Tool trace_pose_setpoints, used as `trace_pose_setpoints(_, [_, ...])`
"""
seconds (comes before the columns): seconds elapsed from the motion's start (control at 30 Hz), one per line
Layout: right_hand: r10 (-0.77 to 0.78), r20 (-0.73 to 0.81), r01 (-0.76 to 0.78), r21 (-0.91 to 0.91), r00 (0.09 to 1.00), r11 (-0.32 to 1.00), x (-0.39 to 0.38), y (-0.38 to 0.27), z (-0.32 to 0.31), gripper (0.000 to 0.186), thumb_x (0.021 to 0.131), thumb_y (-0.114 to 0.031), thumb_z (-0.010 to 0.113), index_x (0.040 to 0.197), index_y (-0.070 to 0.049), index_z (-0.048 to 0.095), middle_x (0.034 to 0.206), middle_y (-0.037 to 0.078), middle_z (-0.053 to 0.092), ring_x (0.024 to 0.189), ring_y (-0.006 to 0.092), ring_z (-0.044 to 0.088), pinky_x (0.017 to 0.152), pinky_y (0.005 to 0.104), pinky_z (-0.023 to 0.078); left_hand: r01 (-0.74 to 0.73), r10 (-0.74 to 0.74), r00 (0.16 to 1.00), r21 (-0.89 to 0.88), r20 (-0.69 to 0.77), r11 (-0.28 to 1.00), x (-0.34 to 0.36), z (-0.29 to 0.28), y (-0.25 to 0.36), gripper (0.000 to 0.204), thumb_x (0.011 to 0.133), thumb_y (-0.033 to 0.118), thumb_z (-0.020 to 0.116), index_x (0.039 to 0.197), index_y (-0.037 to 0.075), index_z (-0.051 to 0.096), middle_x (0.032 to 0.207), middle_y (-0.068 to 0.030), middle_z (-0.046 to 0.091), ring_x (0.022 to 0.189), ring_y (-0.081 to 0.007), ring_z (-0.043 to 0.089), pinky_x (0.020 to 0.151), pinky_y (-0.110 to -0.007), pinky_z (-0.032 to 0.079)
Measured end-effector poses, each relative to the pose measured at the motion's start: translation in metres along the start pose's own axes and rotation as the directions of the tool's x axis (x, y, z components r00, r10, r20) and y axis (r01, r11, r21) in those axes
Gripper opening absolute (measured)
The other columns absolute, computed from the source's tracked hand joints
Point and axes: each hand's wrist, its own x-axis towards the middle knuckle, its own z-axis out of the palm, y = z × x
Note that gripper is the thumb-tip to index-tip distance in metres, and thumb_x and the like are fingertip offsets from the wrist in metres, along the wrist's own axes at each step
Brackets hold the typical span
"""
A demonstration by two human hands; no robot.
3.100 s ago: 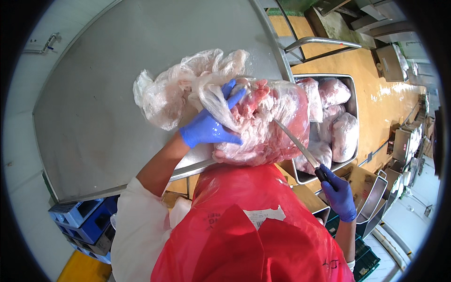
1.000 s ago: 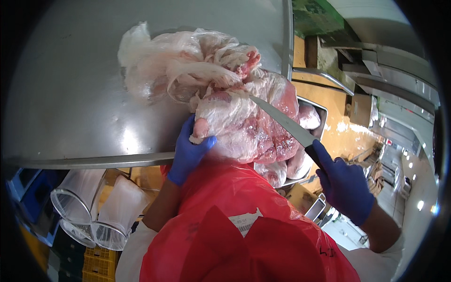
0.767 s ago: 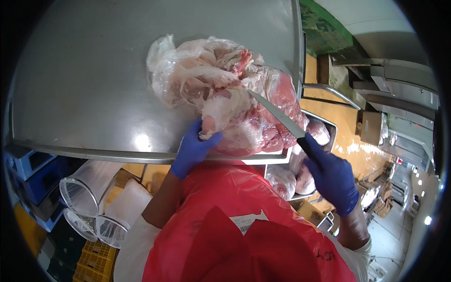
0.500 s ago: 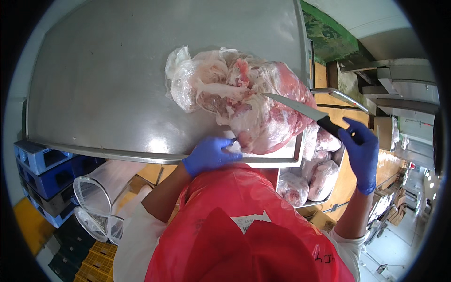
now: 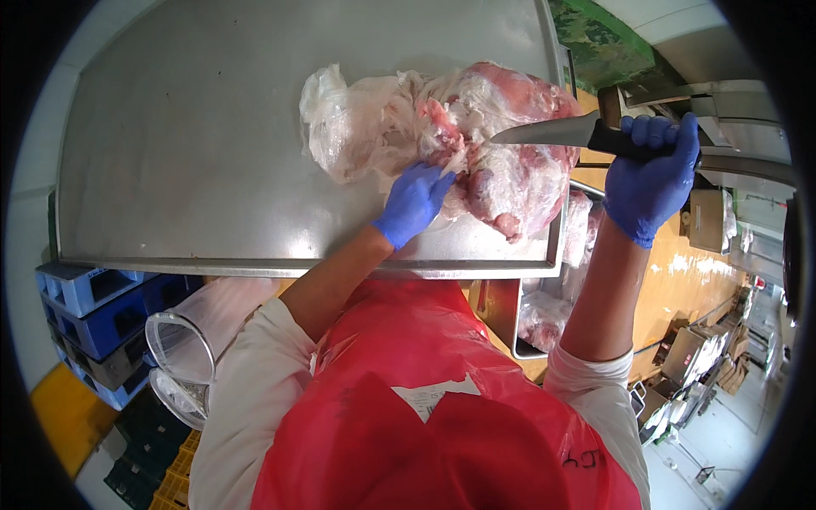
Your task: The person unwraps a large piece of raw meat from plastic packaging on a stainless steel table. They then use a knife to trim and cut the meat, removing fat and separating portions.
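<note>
A large piece of raw meat (image 5: 527,191) lies on the steel table near its right end. Clear plastic wrap (image 5: 327,127) clings to it and bunches off to its left. My right hand (image 5: 648,191), in a blue glove, is closed round the black handle of a knife (image 5: 552,133). The blade points left over the meat, its tip near the middle of the piece; whether it touches the surface is hard to tell. My left hand (image 5: 412,208), also gloved in blue, pinches the plastic wrap at the meat's near left edge.
The steel table (image 5: 195,187) has a raised rim. Below its right corner, a metal bin (image 5: 520,319) holds several wrapped meat pieces (image 5: 544,319). At the left stand stacked blue pallets (image 5: 93,302), clear plastic tubes with hoops (image 5: 183,344) and yellow crates (image 5: 178,472).
My left hand has moved up and right from the table's edge onto the wrap. My right hand has risen with the knife, now held level. The meat has shifted and its wrap looks more opened.
</note>
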Motion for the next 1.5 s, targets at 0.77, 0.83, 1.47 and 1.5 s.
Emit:
trace_pose_setpoints(0.77, [-0.304,0.327,0.288,0.098,0.895,0.953,-0.020,-0.152,0.044,0.029,0.097,-0.013,0.068,0.070,-0.010,0.056,0.059,0.004,0.052,0.050,0.0170,0.049,0.052,0.0325,0.042,0.191,-0.166,0.965,-0.109,0.204,0.975,-0.102,-0.145,-0.008,0.089,0.086,0.042,0.081,0.154,0.001,0.042,0.139,-0.0223,0.061,0.129,-0.0378,0.060,0.113,-0.045,0.042])
trace_pose_setpoints(0.83, [-0.258,0.271,0.265,0.012,0.927,0.964,-0.020,-0.095,0.030,0.028,0.098,-0.014,0.067,0.073,-0.011,0.054,0.058,0.002,0.049,0.048,0.0146,0.046,0.048,0.0311,0.039,0.249,-0.258,0.966,0.166,0.034,0.954,-0.125,-0.179,-0.037,0.074,0.087,0.030,0.082,0.146,-0.002,0.051,0.138,-0.0218,0.062,0.126,-0.0345,0.062,0.107,-0.041,0.049])
trace_pose_setpoints(1.47, [0.018,0.670,0.515,-0.587,0.742,0.625,-0.146,0.065,0.023,0.007,0.088,-0.014,0.065,0.083,-0.012,0.069,0.075,0.004,0.064,0.070,0.0202,0.064,0.067,0.0369,0.052,0.366,-0.333,0.890,0.051,-0.312,0.929,-0.143,-0.234,-0.034,0.042,0.098,0.012,0.070,0.137,0.001,0.061,0.109,-0.0154,0.074,0.098,-0.0217,0.072,0.090,-0.036,0.056])
trace_pose_setpoints(1.5, [0.100,0.852,0.704,-0.486,0.515,0.518,-0.179,0.074,0.029,0.003,0.082,-0.018,0.067,0.081,-0.015,0.069,0.075,0.005,0.064,0.069,0.0240,0.064,0.066,0.0398,0.051,0.317,-0.288,0.902,0.040,-0.322,0.948,-0.131,-0.231,-0.025,0.041,0.098,0.011,0.070,0.137,0.001,0.061,0.109,-0.0146,0.074,0.098,-0.0212,0.072,0.090,-0.035,0.056])
